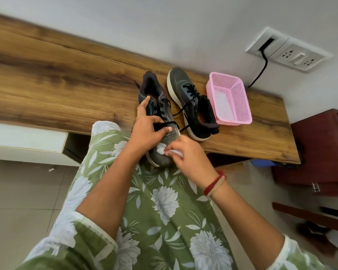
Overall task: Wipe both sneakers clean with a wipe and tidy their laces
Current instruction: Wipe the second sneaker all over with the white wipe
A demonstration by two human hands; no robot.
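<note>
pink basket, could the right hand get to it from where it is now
Probably yes: the right hand, busy pressing the wipe on the near sneaker's toe, would only need to pass over the second sneaker to reach the pink basket.

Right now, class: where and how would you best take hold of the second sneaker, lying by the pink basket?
Probably by the collar of the second sneaker, which opens toward the person. Come from the near side: the pink basket crowds its right.
</note>
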